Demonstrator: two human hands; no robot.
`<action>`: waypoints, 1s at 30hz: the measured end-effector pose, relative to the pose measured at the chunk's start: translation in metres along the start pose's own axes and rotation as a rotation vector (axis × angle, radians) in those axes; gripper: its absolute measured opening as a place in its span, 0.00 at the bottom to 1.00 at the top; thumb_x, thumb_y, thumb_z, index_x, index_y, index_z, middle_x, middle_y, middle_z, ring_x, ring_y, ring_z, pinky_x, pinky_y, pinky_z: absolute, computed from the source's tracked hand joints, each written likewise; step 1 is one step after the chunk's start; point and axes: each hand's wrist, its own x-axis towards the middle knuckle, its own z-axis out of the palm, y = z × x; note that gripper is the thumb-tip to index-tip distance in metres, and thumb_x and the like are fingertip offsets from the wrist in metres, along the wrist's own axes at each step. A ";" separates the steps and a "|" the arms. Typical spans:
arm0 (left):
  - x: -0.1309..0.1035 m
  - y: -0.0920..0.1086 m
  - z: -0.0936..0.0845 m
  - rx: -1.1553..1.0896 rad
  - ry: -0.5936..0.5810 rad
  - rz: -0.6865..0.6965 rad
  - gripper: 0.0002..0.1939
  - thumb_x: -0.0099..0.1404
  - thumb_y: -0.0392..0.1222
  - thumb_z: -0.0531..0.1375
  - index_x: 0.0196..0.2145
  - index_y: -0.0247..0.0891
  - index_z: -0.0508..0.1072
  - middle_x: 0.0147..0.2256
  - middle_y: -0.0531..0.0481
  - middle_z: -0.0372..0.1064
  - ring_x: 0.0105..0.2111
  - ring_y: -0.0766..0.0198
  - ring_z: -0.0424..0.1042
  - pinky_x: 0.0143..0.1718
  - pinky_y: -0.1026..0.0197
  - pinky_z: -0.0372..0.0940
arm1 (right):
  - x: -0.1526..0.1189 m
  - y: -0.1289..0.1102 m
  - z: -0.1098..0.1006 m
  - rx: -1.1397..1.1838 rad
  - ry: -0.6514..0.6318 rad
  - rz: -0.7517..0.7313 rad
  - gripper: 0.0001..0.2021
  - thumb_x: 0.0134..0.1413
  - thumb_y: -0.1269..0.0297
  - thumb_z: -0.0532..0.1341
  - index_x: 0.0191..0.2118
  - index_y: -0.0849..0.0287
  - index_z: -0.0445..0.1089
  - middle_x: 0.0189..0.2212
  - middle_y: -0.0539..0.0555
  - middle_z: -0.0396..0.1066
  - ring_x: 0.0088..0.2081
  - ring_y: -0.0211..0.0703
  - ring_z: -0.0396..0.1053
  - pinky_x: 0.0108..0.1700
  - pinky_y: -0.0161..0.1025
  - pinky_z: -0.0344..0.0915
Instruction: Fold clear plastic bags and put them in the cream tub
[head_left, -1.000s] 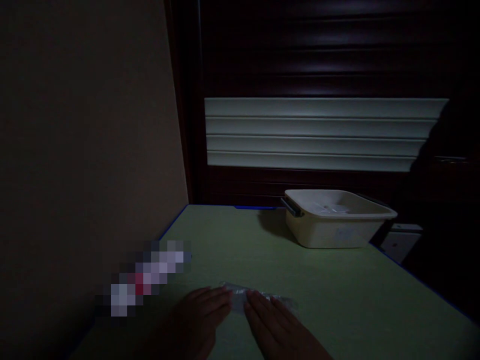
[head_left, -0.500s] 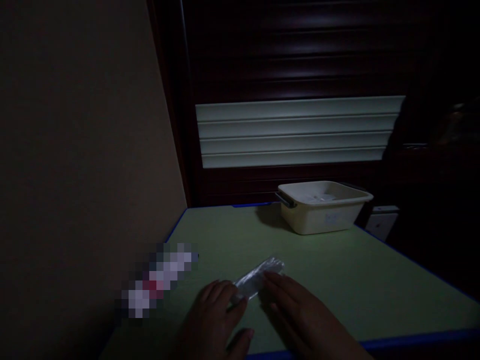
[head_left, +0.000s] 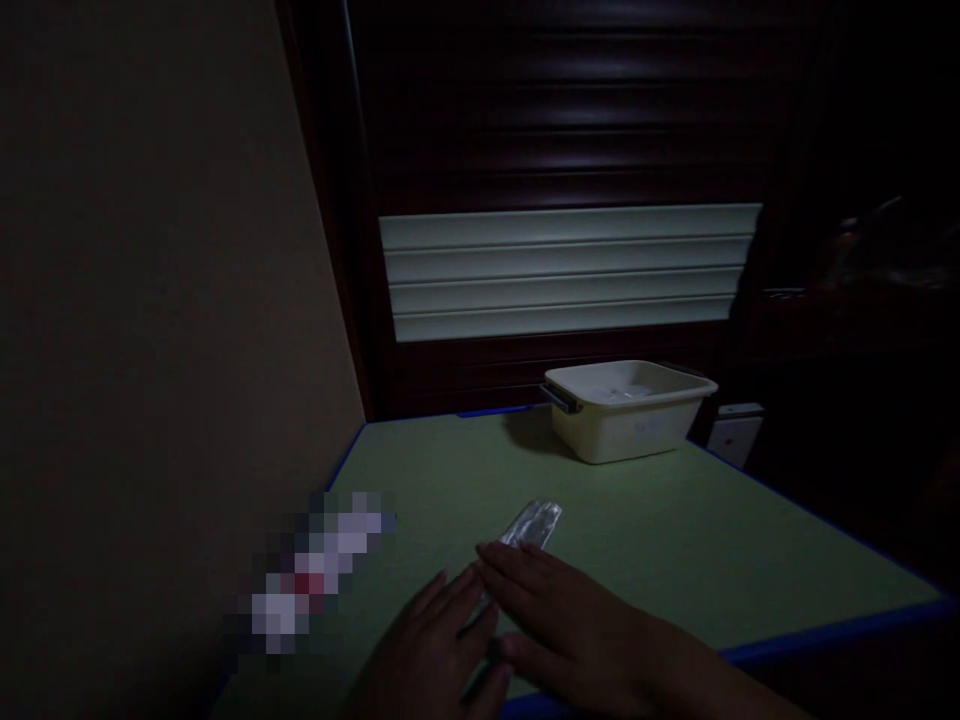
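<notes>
Head view: both hands lie flat and spread, gripping nothing. The right hand [head_left: 555, 625] presses the near end of a clear plastic bag [head_left: 529, 526]; the left hand [head_left: 439, 640] rests just beside it, fingertips at the bag's edge. The bag's far end pokes out beyond the right fingers. The crinkly, glossy film could slide on the smooth green table [head_left: 675, 540] if pressed unevenly. A cream rectangular tub [head_left: 626, 420] sits well beyond.

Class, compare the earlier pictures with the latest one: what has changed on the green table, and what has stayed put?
The clear plastic bag has turned from lying crosswise to pointing away, narrower, towards the tub. The right hand slid over its near end; the left hand stays flat beside it. The cream tub and green table are unchanged.
</notes>
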 end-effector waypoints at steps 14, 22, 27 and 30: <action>0.000 -0.005 0.002 0.061 0.021 0.069 0.16 0.59 0.40 0.63 0.45 0.33 0.75 0.48 0.39 0.72 0.47 0.49 0.73 0.46 0.49 0.71 | -0.017 0.045 -0.008 -0.094 0.074 0.125 0.31 0.64 0.49 0.47 0.65 0.64 0.48 0.65 0.64 0.46 0.65 0.54 0.43 0.65 0.56 0.40; 0.000 -0.007 0.003 0.033 0.079 0.067 0.15 0.61 0.40 0.61 0.46 0.35 0.73 0.48 0.40 0.72 0.48 0.51 0.73 0.45 0.48 0.71 | -0.022 0.045 -0.008 -0.133 0.068 0.182 0.32 0.65 0.48 0.44 0.65 0.66 0.47 0.65 0.64 0.44 0.66 0.52 0.41 0.65 0.56 0.40; -0.002 -0.008 0.004 0.050 0.092 0.072 0.15 0.60 0.40 0.62 0.46 0.36 0.74 0.47 0.41 0.73 0.46 0.51 0.73 0.45 0.47 0.72 | -0.021 0.059 -0.005 -0.216 0.172 0.343 0.32 0.65 0.50 0.43 0.64 0.72 0.51 0.63 0.68 0.49 0.64 0.56 0.46 0.64 0.59 0.42; -0.003 -0.008 0.004 0.047 0.097 0.066 0.16 0.60 0.41 0.62 0.46 0.37 0.74 0.47 0.41 0.73 0.46 0.51 0.73 0.46 0.46 0.71 | -0.024 0.067 -0.006 -0.242 0.286 0.390 0.28 0.65 0.55 0.44 0.61 0.71 0.59 0.60 0.70 0.57 0.62 0.58 0.53 0.62 0.61 0.47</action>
